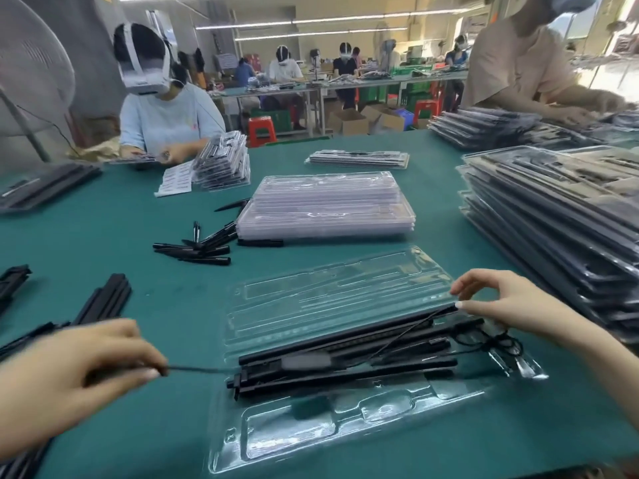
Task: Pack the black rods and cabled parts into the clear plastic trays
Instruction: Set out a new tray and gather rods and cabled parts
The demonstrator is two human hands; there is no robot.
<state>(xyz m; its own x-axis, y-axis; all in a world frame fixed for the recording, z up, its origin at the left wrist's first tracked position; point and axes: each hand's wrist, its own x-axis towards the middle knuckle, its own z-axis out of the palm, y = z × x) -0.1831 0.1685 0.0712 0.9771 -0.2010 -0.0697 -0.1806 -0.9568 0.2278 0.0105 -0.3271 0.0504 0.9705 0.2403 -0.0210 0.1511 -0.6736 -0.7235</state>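
Note:
An open clear plastic tray (311,423) lies in front of me on the green table, its lid half (332,299) folded back. Several long black rods (345,371) lie across the tray, with a cabled part (311,361) on top and a coil of thin black cable (491,340) at the right end. My left hand (79,371) pinches the thin black cable (193,368) left of the tray. Over the tray's right end, my right hand (508,302) touches the end of the top rod with its fingertips, fingers loosely bent.
A stack of empty clear trays (328,205) sits behind, loose black pens (200,247) to its left, black rods (103,302) at the near left. Filled trays (560,216) are piled at the right. Other people work across the table (432,209).

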